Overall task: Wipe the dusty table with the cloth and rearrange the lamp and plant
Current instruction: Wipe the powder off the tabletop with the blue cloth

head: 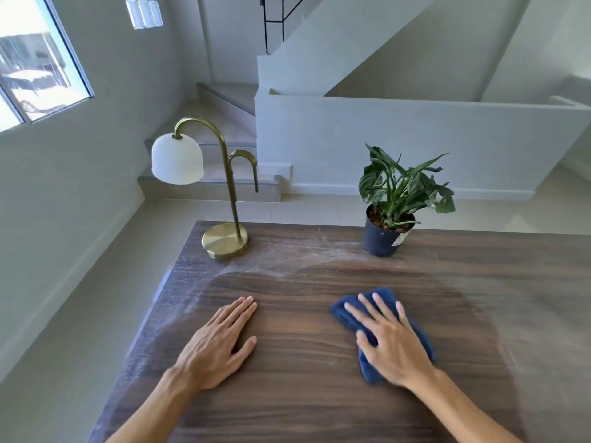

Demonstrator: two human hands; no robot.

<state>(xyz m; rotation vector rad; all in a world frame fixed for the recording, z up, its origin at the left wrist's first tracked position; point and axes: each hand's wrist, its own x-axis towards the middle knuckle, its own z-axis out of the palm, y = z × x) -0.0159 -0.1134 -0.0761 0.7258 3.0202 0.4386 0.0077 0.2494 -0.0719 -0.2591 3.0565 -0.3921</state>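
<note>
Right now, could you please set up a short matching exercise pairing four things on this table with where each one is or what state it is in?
Things:
1. brass lamp
2. potted plant
3. blue cloth
4. left hand

Places or states:
A. pressed under the right hand
B. far left corner of the wooden table
C. flat on bare wood, holding nothing
D. far edge, right of the dusty streak

Pairs: 1-B, 2-D, 3-A, 4-C
</note>
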